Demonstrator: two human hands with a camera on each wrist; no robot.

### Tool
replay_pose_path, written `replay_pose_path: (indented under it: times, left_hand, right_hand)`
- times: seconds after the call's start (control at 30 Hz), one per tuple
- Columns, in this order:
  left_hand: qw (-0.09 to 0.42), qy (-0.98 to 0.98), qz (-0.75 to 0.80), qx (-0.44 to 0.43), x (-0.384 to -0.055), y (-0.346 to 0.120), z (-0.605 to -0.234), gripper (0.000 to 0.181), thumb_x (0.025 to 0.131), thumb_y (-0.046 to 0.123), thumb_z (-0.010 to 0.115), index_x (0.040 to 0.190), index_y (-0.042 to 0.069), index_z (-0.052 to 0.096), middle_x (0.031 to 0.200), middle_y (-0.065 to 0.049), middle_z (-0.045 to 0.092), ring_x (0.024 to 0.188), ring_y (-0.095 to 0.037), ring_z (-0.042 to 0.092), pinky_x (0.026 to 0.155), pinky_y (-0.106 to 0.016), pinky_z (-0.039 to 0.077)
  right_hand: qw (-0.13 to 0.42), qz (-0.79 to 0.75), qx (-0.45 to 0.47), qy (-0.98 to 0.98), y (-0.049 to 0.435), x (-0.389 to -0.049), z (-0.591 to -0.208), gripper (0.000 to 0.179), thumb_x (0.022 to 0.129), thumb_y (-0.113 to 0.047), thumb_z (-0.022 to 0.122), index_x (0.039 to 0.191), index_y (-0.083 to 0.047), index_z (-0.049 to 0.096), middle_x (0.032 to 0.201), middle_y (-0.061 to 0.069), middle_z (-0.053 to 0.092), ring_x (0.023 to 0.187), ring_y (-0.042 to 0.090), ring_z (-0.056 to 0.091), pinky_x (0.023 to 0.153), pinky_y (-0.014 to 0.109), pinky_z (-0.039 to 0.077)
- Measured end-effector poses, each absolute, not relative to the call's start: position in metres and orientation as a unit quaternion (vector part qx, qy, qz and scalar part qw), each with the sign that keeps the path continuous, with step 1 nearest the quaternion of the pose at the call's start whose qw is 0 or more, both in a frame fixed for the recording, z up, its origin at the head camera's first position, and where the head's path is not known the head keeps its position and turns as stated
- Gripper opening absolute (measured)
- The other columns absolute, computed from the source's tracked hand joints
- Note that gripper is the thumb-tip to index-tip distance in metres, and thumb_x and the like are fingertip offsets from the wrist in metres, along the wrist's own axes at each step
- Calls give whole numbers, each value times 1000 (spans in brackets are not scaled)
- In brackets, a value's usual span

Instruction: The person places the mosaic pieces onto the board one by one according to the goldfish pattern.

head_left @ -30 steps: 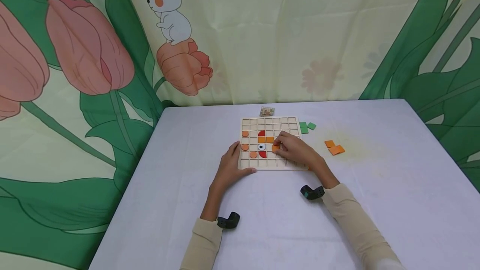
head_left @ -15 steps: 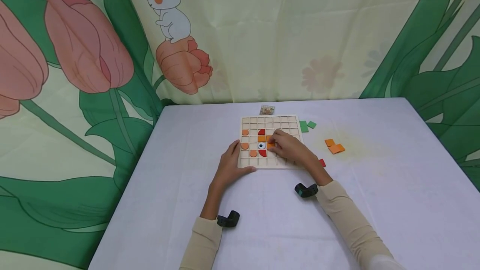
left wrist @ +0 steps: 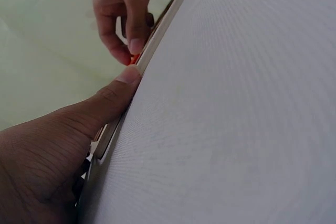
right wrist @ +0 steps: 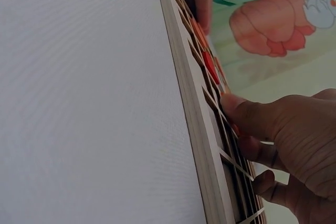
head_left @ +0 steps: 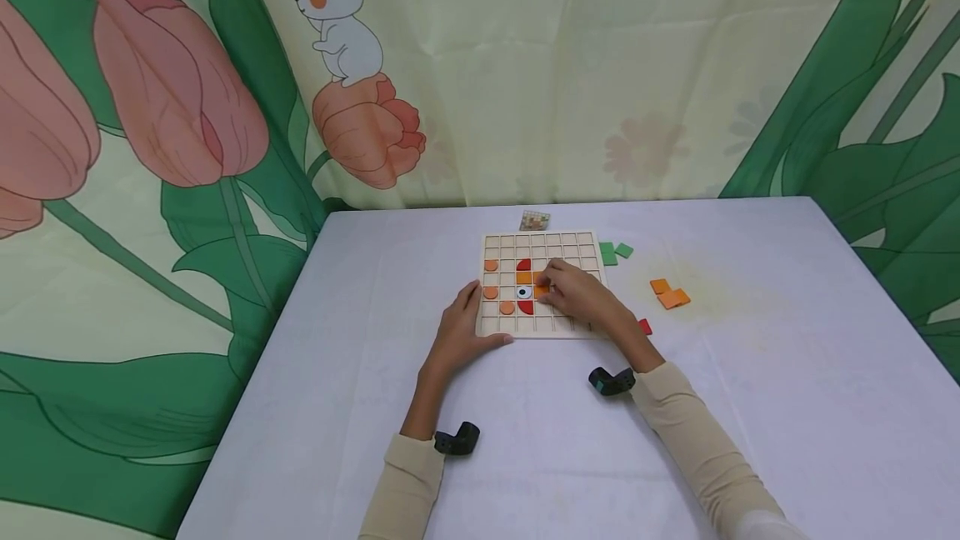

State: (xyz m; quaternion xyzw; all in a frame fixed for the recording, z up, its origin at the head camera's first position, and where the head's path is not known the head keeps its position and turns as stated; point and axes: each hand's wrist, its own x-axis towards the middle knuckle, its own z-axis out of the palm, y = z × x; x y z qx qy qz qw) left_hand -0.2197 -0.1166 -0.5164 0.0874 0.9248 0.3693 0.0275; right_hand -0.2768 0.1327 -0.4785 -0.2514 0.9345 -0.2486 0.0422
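Sitting farther left than a second ago, the right hand (head_left: 581, 294) is pinching an orange square tile (head_left: 541, 293) on the grid board (head_left: 501, 244), just right of the eye tile (head_left: 523, 292); the left hand (head_left: 459, 332) is gripping the board's near-left corner. Off-centre pressing could be wedging it askew or nudging its neighbour. Being square, it is showing no long axis or pointing end; covering fingertips are leaving its tilt unclear.

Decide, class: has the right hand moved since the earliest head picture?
Yes: the right hand has moved left across the grid board, nearer the eye tile.
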Motion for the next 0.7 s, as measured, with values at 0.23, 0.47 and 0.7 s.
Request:
replay_pose_path:
  times: [0.23,0.47,0.7]
  left_hand:
    - [28,925,370,86,-219,-116,-516,116,82,49,91,169,7,27,173,-15,31,156,-35,38,124,-51,42]
    - [27,926,366,88,-217,-116,-515,116,83,50,90,169,7,26,173,-15,31,157,-35,38,125,-50,41]
    - [28,924,370,87,-216,-116,-513,115,83,48,91,169,7,26,174,-15,30,157,-37,37,125,-53,40]
  right_hand:
    - [47,-256,-252,932,133,-275,-479,29,101,-17,75,125,-1,73,124,12,66,106,27,62,102,44,58]
    - [49,-257,-251,932,134,-273,-479,30,101,-18,74,126,-1,73,125,12,65,109,27,63,104,45,58]
    - [38,-250,-256,933,135,-271,-478,32,102,-19,74,128,-2,73,129,12,66,111,28,64,105,46,58]
